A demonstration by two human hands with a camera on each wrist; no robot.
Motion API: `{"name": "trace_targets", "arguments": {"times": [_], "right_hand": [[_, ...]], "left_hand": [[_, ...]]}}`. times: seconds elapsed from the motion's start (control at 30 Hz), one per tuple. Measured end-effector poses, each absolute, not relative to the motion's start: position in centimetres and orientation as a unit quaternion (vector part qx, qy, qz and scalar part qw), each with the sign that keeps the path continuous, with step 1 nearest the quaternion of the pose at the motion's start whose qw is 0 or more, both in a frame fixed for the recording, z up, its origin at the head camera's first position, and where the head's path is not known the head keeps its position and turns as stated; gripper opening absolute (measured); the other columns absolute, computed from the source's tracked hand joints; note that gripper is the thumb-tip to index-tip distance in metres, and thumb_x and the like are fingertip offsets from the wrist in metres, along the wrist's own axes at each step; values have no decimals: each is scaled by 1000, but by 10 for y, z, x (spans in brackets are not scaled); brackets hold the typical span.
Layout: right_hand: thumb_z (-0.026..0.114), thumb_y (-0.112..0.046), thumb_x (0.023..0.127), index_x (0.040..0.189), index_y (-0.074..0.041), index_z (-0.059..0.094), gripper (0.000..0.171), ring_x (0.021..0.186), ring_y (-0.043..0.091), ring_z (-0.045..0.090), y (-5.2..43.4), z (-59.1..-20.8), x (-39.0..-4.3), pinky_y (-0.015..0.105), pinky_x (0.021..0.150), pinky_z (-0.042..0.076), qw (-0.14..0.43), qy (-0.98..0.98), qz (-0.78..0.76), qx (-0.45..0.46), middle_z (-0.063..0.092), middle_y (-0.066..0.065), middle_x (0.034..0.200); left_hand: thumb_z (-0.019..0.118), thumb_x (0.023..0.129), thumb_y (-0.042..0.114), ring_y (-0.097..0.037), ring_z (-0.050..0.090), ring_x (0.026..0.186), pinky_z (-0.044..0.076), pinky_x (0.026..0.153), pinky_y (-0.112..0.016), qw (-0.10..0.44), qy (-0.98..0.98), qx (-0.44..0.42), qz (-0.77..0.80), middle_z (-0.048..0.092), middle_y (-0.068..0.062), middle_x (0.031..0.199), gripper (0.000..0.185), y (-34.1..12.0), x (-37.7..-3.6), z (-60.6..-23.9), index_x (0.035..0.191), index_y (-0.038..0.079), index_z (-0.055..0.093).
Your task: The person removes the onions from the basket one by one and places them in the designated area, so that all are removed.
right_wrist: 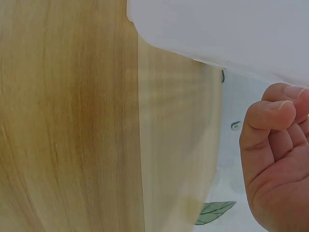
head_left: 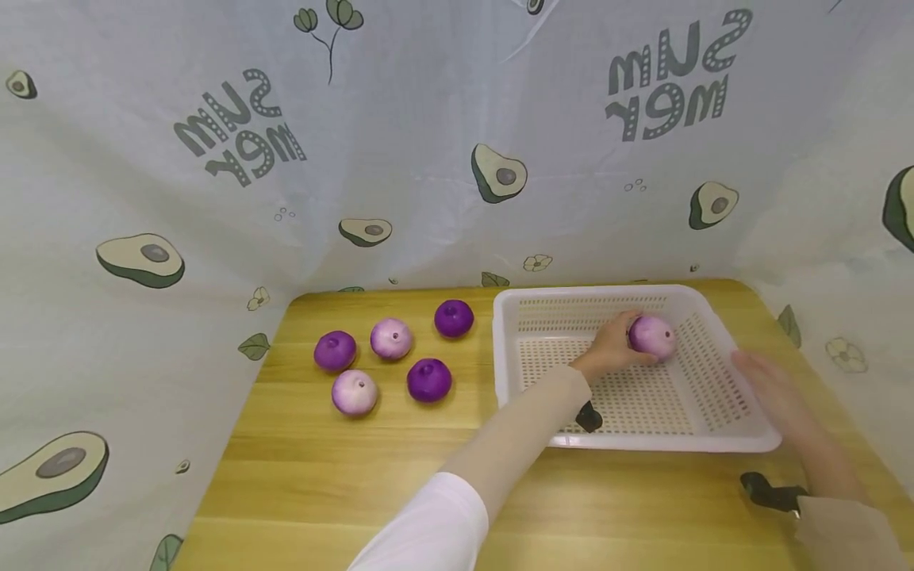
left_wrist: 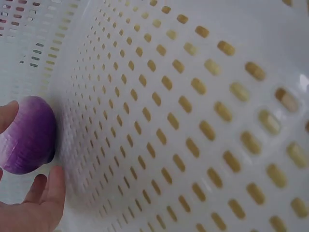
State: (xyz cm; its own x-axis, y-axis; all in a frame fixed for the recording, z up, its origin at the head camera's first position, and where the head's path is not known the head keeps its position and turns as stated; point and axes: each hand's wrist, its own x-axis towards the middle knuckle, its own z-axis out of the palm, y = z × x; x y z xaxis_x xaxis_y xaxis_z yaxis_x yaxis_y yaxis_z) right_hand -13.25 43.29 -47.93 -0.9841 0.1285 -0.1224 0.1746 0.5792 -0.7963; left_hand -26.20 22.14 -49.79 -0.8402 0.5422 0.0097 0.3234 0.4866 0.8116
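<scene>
A purple-and-white onion (head_left: 653,337) is inside the white perforated plastic basket (head_left: 593,442), close to its right wall. My left hand (head_left: 612,346) reaches into the basket and holds this onion between thumb and fingers. In the left wrist view, the onion (left_wrist: 30,137) lies beside the slotted wall, the thumb on one side and the fingertips (left_wrist: 57,181) below it. Outside the basket's right rim is my right hand (head_left: 774,388), blurred in the head view. The right wrist view shows its fingers (right_wrist: 268,118) loosely bent beside the basket's edge (right_wrist: 193,29), holding nothing visible.
To the left of the basket, several onions lie on the wooden table (head_left: 343,484): dark purple ones such as this onion (head_left: 429,381) and paler ones such as this onion (head_left: 355,392). A curtain (head_left: 428,119) printed with avocados hangs behind and around the table.
</scene>
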Motion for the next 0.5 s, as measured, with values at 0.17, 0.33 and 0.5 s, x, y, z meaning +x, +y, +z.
{"name": "trace_targets", "arguments": {"times": [0.17,0.33,0.5], "right_hand": [[20,-43,108,145,21,9,75,129,71,10,432,-479,-132,77,105,4,28,889,-447,89,8,50,144],[19,-44,108,146,21,7,76,131,70,5,433,-478,-132,77,105,2,31,892,-442,92,6,50,145],[19,-45,108,145,21,7,77,129,70,9,431,-475,-133,78,104,6,38,893,-437,98,8,50,144]], "left_hand": [[88,77,19,-12,47,132,36,106,-22,118,852,260,438,50,3,146,86,222,-263,-499,150,17,43],[88,77,20,-9,50,128,37,102,-18,109,846,291,434,52,2,145,85,224,-266,-502,149,16,43],[89,77,22,-8,51,126,38,100,-15,114,851,301,415,52,2,145,87,227,-270,-507,150,18,41]]}}
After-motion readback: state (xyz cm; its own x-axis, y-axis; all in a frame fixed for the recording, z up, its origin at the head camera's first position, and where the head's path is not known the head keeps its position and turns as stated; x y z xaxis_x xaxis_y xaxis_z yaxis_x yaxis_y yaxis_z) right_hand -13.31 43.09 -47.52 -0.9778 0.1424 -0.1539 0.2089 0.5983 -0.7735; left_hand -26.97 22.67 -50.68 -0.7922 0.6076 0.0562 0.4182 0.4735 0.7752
